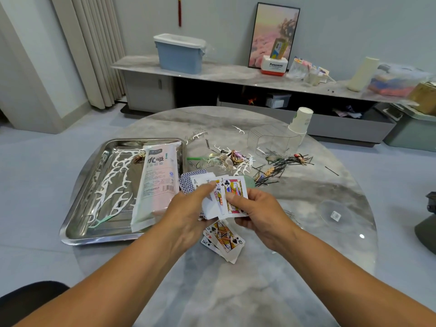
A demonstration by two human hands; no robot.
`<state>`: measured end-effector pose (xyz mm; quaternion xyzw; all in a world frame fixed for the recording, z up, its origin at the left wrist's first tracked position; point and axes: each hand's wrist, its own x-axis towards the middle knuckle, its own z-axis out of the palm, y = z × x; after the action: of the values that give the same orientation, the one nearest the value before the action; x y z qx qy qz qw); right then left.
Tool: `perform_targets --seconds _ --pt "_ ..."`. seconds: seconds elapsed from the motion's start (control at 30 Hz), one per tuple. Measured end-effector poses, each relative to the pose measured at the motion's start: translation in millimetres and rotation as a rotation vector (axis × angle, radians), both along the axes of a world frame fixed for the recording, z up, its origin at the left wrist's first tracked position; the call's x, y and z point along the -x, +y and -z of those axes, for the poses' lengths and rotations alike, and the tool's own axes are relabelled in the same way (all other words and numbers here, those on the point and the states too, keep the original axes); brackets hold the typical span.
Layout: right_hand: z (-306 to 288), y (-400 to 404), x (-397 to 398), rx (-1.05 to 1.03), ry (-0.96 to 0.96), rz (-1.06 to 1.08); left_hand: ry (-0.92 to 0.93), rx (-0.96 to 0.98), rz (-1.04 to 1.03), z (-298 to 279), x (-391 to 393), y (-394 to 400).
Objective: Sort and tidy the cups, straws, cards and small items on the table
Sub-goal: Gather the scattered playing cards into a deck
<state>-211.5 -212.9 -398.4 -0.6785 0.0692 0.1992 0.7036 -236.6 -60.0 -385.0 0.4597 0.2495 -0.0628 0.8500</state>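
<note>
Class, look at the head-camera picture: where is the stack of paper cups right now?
The stack of paper cups lies tilted at the far right of the round table, just behind a clear plastic container and beyond the scattered black hairpins.

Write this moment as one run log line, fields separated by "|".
step: gathering cards | left hand: holds fanned cards | right hand: pinches same fan | cards on table: loose pile | tray: straw pack, floss picks
</note>
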Motion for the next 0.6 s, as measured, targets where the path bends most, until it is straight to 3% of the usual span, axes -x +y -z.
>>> perform_targets --seconds 0.23,0.47,0.6 --pt "-6 -2 0 -0.074 0.056 -0.038 -0.071 -0.095 0.010 2 4 -1" --pt "-2 -2 -4 -0.047 0.061 0.019 -0.026 -0.022 -0.102 -1 2 1" --pt "8 -10 -7 0.245 -0.066 0.037 0.051 0.001 -0.206 -2 -6 19"
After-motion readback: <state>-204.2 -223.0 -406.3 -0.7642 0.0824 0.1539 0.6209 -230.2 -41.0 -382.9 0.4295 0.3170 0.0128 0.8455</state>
